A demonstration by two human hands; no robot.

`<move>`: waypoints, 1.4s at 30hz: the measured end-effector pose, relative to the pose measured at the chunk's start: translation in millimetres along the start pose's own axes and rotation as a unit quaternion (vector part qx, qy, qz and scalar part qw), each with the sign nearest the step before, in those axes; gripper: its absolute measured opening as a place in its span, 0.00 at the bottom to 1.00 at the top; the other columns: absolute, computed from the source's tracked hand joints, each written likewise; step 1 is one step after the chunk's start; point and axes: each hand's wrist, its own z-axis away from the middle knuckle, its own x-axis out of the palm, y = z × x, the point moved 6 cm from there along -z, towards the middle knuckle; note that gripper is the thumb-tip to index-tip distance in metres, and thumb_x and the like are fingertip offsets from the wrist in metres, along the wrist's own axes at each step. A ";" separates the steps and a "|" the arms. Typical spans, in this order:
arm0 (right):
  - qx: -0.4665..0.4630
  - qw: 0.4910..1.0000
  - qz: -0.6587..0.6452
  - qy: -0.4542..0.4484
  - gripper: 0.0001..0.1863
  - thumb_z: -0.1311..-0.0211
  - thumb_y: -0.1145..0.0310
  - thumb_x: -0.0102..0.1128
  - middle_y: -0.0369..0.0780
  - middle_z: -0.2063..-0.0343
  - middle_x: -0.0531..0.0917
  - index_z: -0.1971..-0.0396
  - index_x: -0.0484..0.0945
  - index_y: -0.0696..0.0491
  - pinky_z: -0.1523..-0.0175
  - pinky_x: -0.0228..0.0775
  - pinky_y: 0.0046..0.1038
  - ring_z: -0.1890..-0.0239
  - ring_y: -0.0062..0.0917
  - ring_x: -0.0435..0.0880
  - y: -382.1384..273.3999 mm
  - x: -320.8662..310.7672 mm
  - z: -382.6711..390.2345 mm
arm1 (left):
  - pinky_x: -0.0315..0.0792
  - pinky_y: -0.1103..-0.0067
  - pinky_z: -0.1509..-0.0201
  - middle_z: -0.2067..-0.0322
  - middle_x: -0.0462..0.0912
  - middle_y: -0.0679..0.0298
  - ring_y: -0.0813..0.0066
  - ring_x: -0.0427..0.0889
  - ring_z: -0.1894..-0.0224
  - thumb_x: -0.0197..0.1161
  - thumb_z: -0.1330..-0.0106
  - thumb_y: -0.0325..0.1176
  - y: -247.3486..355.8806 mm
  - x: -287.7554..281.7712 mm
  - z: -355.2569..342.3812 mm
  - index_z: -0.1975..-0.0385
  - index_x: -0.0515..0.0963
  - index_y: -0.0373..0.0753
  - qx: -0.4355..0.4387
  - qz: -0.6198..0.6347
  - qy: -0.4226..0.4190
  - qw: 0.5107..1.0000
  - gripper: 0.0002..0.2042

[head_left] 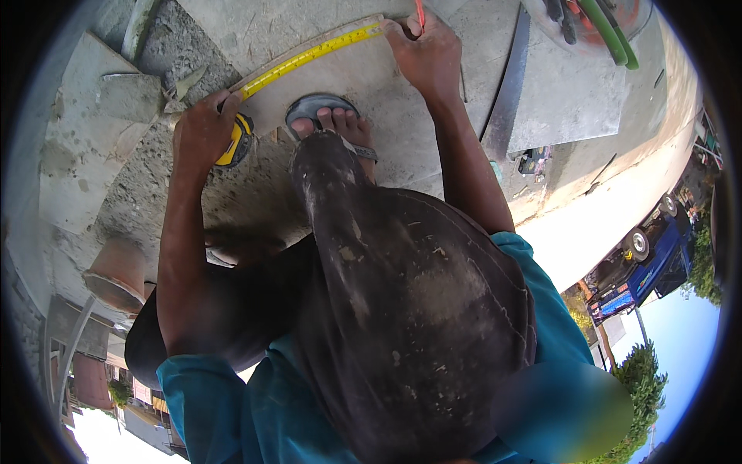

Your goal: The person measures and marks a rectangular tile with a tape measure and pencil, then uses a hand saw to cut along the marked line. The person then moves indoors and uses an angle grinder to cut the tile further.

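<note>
My left hand (202,133) is closed round a yellow-and-black tape measure (239,141), fingers near the mouth of its case. The yellow blade (313,52) runs out up and to the right, across a grey flat board (270,104). At the blade's far end, my right hand (427,60) is closed, with a thin red pencil (420,12) standing up from its fingers. Its thumb and fingers also touch the end of the blade. Just below the blade, my sandalled foot (332,120) rests on the board.
A long dark metal strip (508,81) and a grey sheet (572,108) lie to the right. Past them is a clear tub (541,17) with green-handled tools. Rough rubble (143,185), a broken slab (62,182) and a dusty bucket (120,267) are at the left.
</note>
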 end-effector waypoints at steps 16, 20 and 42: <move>-0.063 0.998 -0.002 -0.025 0.20 0.25 0.62 0.48 0.54 0.65 0.82 0.42 0.75 0.58 0.55 0.73 0.43 0.60 0.50 0.82 18.4 -20.7 8.5 | 0.77 0.68 0.60 0.78 0.84 0.56 0.63 0.87 0.74 0.54 0.29 0.55 4.4 -2.1 4.2 0.59 0.85 0.44 -0.045 0.025 -0.014 0.999 0.21; -0.062 0.996 -0.052 -0.045 0.23 0.24 0.62 0.43 0.52 0.60 0.83 0.37 0.69 0.59 0.53 0.73 0.40 0.59 0.45 0.82 -0.3 -47.1 18.6 | 0.77 0.67 0.58 0.76 0.84 0.55 0.60 0.87 0.72 0.55 0.30 0.56 2.5 -1.6 3.0 0.58 0.85 0.45 -0.053 0.011 -0.021 0.998 0.21; -0.063 0.969 -0.170 -0.166 0.11 0.30 0.67 0.58 0.39 0.73 0.87 0.64 0.85 0.58 0.63 0.75 0.23 0.68 0.20 0.85 -4.2 -42.8 -23.7 | 0.76 0.65 0.60 0.71 0.84 0.53 0.56 0.85 0.68 0.56 0.31 0.57 -5.6 0.0 -4.1 0.59 0.84 0.42 -0.021 0.034 -0.037 0.999 0.23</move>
